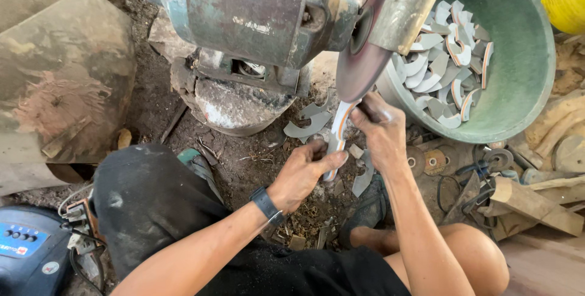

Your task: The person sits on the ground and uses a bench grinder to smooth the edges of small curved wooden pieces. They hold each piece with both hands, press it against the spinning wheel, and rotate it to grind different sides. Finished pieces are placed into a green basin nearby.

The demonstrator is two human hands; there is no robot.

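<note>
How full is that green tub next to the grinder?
Partly full. The green tub holds a loose pile of curved, pale pieces across its bottom, while most of its inner wall above them shows bare.

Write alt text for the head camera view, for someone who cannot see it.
Seen from above, a person's left hand and right hand press a curved white and orange strip against a bench grinder's spinning disc. A green tub of similar curved pieces sits to the right, above dirt ground strewn with offcuts.
</note>
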